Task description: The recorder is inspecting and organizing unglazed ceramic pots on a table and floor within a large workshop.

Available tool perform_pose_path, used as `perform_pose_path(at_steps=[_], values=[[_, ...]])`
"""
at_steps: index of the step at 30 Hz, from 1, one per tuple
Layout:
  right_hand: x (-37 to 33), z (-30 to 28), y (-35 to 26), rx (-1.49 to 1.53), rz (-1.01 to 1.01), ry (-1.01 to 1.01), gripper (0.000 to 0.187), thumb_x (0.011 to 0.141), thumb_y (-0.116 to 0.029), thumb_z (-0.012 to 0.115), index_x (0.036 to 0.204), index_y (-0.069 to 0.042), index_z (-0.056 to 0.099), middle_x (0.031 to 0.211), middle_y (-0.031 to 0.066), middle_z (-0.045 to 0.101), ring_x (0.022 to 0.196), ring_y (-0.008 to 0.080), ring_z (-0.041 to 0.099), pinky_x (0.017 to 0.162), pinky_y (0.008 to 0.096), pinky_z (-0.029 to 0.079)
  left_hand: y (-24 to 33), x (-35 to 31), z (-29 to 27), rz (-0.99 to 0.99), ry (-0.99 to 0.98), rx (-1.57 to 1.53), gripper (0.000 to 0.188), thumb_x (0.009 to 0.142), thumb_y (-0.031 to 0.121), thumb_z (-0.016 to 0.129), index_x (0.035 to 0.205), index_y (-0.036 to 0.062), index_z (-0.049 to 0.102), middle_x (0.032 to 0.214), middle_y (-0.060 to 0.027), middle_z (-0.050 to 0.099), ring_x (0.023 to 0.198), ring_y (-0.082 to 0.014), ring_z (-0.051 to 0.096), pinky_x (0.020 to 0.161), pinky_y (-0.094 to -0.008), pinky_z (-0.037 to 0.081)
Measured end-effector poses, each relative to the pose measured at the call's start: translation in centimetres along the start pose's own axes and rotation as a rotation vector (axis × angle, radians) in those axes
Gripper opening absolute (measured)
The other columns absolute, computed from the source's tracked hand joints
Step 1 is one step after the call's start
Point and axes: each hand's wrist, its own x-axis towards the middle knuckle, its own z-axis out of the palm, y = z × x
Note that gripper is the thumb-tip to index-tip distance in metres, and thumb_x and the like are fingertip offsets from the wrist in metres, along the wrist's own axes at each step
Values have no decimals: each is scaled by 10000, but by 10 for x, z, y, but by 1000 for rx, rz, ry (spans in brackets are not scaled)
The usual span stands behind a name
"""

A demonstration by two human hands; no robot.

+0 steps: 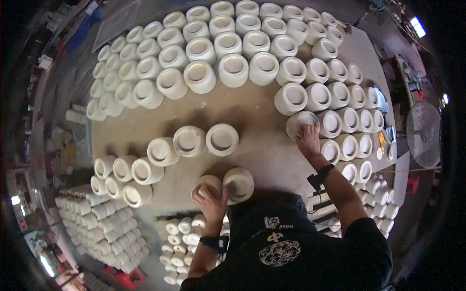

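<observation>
My left hand (211, 202) is at the near edge of the table, its fingers curled over a white, round ceramic piece (208, 181) with a recessed top. Touching that piece on its right is a second one (238, 185), close to my thumb. Farther right, my right hand (309, 140) grips another such white ceramic piece (294, 127) by its top; my fingers cover part of its recess. That piece stands at the left end of a row, beside a neighbouring piece (330, 123). Each wrist wears a dark strapped band.
Rows of the same white pieces (200, 77) fill the table's far side and right. A loose line of them (189, 141) runs across the brown tabletop (262, 145) to the left. Stacks (104, 218) stand below the table at left, above a red crate (127, 277). A round fan (423, 134) stands right.
</observation>
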Motion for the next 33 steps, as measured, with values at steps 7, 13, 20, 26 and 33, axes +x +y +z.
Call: perform_pose_path(at_steps=[7,13,20,26,33], values=[[2,9,-6,-48,15,5,465,744,-152,740,1126,-15,512,1093,171,561,1084,391,501,992,474,378,15,4,18,-43,-132,1,684,786,456,686,1329,90,490,1078,-212,597,985,-419,565,867,-500,447],[0,20,7,52,-72,-85,471,711,-106,770,1113,-20,540,1092,180,561,1093,372,510,964,454,401,2,1,32,120,-50,39,258,850,329,637,956,94,650,1006,-193,573,909,-400,552,785,-510,466],[-19,-21,4,299,12,-128,409,750,-153,770,1044,-4,526,958,166,591,930,324,573,823,418,465,51,-23,63,429,-259,21,265,846,329,625,995,115,670,1067,-163,552,967,-363,548,826,-491,471],[-27,-51,-13,1260,163,-326,367,830,-185,745,1080,-5,545,983,78,614,909,186,572,821,339,456,134,-38,100,658,-465,-250,383,839,391,624,1003,46,654,1065,-172,562,1028,-366,559,873,-483,483],[-60,-65,-16,2081,382,-653,503,929,-263,619,1339,-6,482,1274,101,594,1182,243,558,1031,415,419,154,-10,45,725,-709,-155,450,843,334,653,1250,150,609,1058,-150,634,1023,-333,593,864,-480,486]])
